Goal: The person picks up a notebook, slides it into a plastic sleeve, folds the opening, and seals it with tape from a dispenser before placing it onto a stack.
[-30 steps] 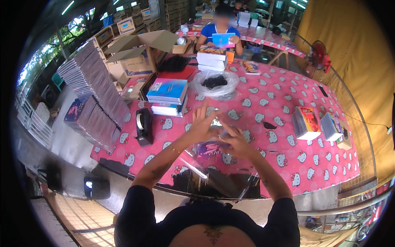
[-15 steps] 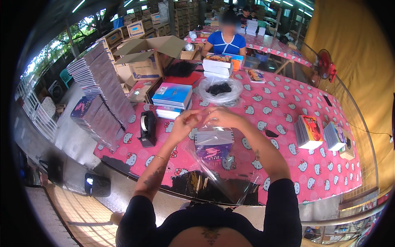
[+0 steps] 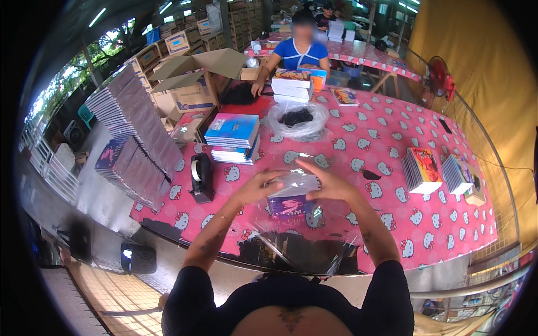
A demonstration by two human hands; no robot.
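I'm counting, left to right, two adjoining tall book piles (image 3: 136,109), one tape dispenser (image 3: 202,180), one blue-topped notebook stack (image 3: 232,131), one book bundle (image 3: 290,208) and, far right, two small book stacks (image 3: 422,169). The bundle is sitting on the pink table (image 3: 443,227) between both hands, showing a purple face and pale top under crinkled clear film (image 3: 303,180). Left hand (image 3: 259,187) is sitting curled at its edge; I can't tell if it's gripping film. Right hand (image 3: 332,186) is sitting wide. One carton (image 3: 194,94) is standing open, interior hidden; one clear bag (image 3: 317,121) is holding black material (image 3: 296,116).
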